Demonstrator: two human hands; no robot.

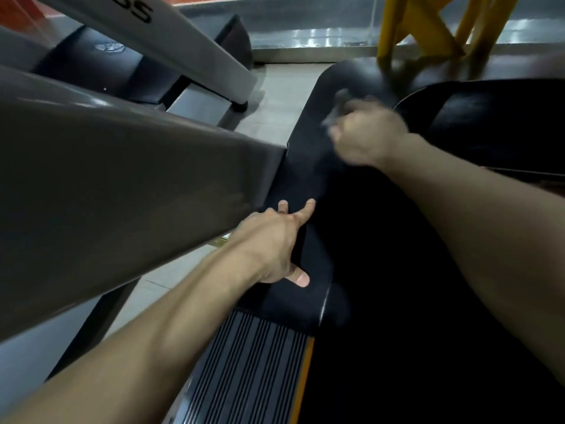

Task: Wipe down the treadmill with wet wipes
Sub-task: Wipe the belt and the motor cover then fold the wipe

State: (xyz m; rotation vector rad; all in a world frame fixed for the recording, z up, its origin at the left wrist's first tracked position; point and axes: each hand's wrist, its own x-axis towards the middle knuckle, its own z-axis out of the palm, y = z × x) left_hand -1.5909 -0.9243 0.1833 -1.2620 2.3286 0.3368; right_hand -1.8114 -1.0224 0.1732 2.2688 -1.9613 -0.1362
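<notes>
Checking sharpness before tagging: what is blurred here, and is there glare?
Head view: the right hand and its wipe are smeared by motion; the left hand, pressing the black cover, is sharper; soft glare on the grey upright.

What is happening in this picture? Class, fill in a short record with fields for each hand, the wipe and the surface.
left hand: fingers spread, pressed flat on the black treadmill cover
right hand: blurred, holds the wet wipe against the cover, further ahead
wet wipe: greyish, crumpled, motion-blurred
near left hand: grey upright beside it, ribbed side rail below it
background: yellow frame
</notes>
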